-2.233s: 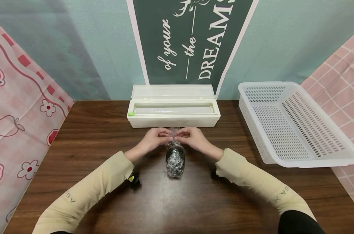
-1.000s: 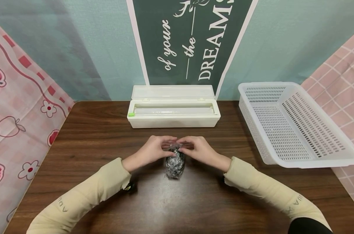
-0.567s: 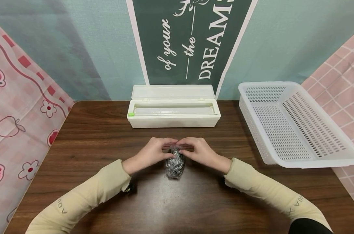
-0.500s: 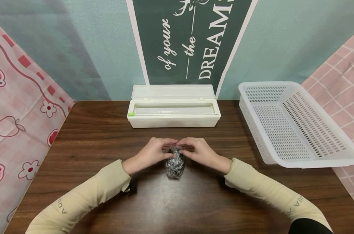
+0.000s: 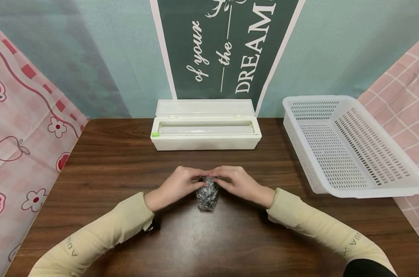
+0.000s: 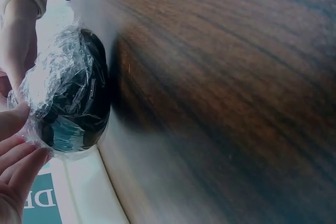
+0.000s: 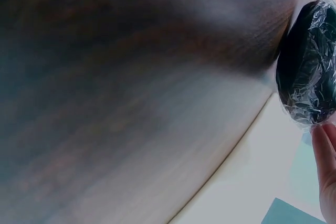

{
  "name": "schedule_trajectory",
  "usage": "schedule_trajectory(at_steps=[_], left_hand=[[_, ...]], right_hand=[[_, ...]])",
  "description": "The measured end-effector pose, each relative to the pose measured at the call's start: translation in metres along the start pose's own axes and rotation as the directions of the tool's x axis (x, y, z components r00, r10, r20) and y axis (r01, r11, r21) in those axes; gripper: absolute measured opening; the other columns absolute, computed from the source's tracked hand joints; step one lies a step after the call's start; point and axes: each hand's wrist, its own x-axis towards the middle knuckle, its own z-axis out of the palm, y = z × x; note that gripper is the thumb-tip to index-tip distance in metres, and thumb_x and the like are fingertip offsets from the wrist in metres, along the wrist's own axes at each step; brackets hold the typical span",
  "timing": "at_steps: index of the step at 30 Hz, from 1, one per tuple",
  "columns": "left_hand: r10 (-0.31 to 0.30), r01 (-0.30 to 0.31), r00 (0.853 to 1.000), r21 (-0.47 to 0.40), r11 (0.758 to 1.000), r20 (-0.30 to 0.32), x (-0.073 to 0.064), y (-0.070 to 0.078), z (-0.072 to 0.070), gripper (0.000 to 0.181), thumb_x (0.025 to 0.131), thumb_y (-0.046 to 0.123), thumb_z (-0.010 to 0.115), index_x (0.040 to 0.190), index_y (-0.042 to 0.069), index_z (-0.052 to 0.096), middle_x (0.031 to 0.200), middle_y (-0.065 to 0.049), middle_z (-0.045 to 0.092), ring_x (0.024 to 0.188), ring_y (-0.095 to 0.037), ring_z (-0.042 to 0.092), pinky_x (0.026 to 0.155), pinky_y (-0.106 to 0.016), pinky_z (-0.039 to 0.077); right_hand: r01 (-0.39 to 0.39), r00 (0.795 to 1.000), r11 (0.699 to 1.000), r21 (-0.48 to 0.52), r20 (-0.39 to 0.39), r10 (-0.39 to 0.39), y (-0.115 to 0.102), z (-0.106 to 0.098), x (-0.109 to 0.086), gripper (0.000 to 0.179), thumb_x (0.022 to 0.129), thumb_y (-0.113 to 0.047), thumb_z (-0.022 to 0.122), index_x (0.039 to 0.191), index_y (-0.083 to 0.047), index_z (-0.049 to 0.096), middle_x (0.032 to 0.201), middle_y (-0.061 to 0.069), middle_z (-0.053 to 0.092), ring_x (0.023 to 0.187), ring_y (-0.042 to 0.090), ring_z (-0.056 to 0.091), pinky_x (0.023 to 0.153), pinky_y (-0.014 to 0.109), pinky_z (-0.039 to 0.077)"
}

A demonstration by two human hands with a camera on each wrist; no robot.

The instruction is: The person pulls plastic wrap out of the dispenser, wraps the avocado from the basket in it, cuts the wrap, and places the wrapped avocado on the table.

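Note:
A dark, rounded oval thing wrapped in crinkled cling film (image 5: 207,198) lies on the wooden table, midway between my hands. My left hand (image 5: 178,186) pinches its far end, thumb on the upper side and fingers at the tip. From the other side, my right hand (image 5: 242,185) holds the same end between thumb and fingers. Both sets of fingertips nearly meet there. In the left wrist view the glossy film (image 6: 63,72) bunches under the thumb, the dark side showing through. The right wrist view shows fingers (image 7: 324,153) touching the wrapped end.
Behind the hands stands a white cling film dispenser (image 5: 206,144), lid raised, a film roll (image 5: 206,130) inside. A white perforated plastic basket (image 5: 316,169) sits at the right. Curtains border the table (image 5: 109,154) at the back and sides.
Earlier both hands gathered a loose film tail stretching towards the dispenser. They have since come nearer, and the tail is folded onto the wrapped thing. Over the last half second they shift only slightly.

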Motion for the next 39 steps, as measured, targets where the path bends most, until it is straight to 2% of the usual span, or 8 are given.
schedule_trajectory(at_steps=[6, 13, 17, 21, 27, 32, 39], left_hand=[[0.063, -0.062, 0.998, 0.05, 0.997, -0.016, -0.001, 0.001, 0.0, 0.024, 0.077, 0.012, 0.072, 0.099, 0.003, 0.07, 0.098, -0.01, 0.068, 0.09, -0.018, 0.066, 0.079, -0.018, 0.05], [0.081, -0.08, 0.997, 0.099, 0.992, -0.003, -0.003, 0.001, 0.001, 0.018, 0.08, 0.013, 0.069, 0.094, 0.002, 0.071, 0.097, -0.012, 0.068, 0.091, -0.019, 0.065, 0.079, -0.023, 0.051], [0.086, -0.084, 0.996, 0.111, 0.99, -0.008, -0.003, 0.0, 0.002, 0.019, 0.081, 0.013, 0.069, 0.095, 0.001, 0.071, 0.098, -0.013, 0.067, 0.091, -0.02, 0.065, 0.078, -0.023, 0.052], [0.115, -0.116, 0.993, 0.134, 0.984, 0.015, -0.004, -0.002, 0.002, 0.02, 0.083, 0.012, 0.066, 0.099, -0.001, 0.069, 0.101, -0.014, 0.066, 0.093, -0.02, 0.065, 0.079, -0.024, 0.051], [0.198, -0.207, 0.978, 0.145, 0.968, 0.071, -0.007, -0.004, -0.001, 0.023, 0.085, 0.01, 0.064, 0.105, 0.0, 0.067, 0.108, -0.016, 0.064, 0.101, -0.022, 0.061, 0.084, -0.026, 0.05], [0.278, -0.286, 0.958, 0.149, 0.947, 0.072, -0.01, -0.005, -0.004, 0.024, 0.082, 0.006, 0.065, 0.106, 0.001, 0.067, 0.108, -0.014, 0.064, 0.103, -0.023, 0.06, 0.088, -0.028, 0.048], [0.303, -0.316, 0.948, 0.195, 0.928, 0.095, -0.011, -0.005, -0.004, 0.021, 0.082, 0.006, 0.065, 0.103, 0.003, 0.069, 0.106, -0.012, 0.065, 0.1, -0.02, 0.062, 0.086, -0.028, 0.049]], right_hand=[[0.066, 0.998, 0.997, -0.042, 0.023, -0.065, -0.001, -0.003, -0.003, 0.025, 0.078, 0.004, 0.066, 0.103, 0.0, 0.067, 0.106, 0.011, 0.065, 0.099, 0.021, 0.062, 0.086, 0.023, 0.048], [0.137, 0.99, 0.987, -0.081, 0.039, -0.135, -0.003, -0.003, -0.006, 0.028, 0.074, 0.006, 0.068, 0.102, 0.001, 0.067, 0.106, 0.014, 0.065, 0.098, 0.022, 0.062, 0.086, 0.024, 0.049], [0.16, 0.987, 0.982, -0.103, 0.043, -0.156, -0.005, -0.004, -0.007, 0.027, 0.074, 0.005, 0.069, 0.101, 0.001, 0.068, 0.104, 0.015, 0.065, 0.098, 0.023, 0.063, 0.085, 0.024, 0.049], [0.152, 0.988, 0.981, -0.118, 0.054, -0.146, -0.006, -0.004, -0.008, 0.026, 0.074, 0.004, 0.069, 0.1, 0.001, 0.068, 0.105, 0.015, 0.066, 0.098, 0.022, 0.063, 0.084, 0.025, 0.05], [0.124, 0.991, 0.986, -0.116, 0.067, -0.116, -0.004, -0.003, -0.009, 0.024, 0.076, 0.002, 0.068, 0.1, 0.001, 0.069, 0.106, 0.015, 0.065, 0.099, 0.022, 0.062, 0.084, 0.026, 0.05], [0.112, 0.991, 0.988, -0.107, 0.078, -0.104, -0.004, -0.002, -0.009, 0.023, 0.077, 0.001, 0.067, 0.1, 0.0, 0.069, 0.109, 0.015, 0.064, 0.101, 0.023, 0.061, 0.086, 0.026, 0.048], [0.113, 0.99, 0.987, -0.117, 0.092, -0.103, -0.006, -0.003, -0.009, 0.024, 0.077, 0.001, 0.067, 0.101, 0.0, 0.069, 0.11, 0.015, 0.063, 0.103, 0.023, 0.06, 0.086, 0.026, 0.048]])
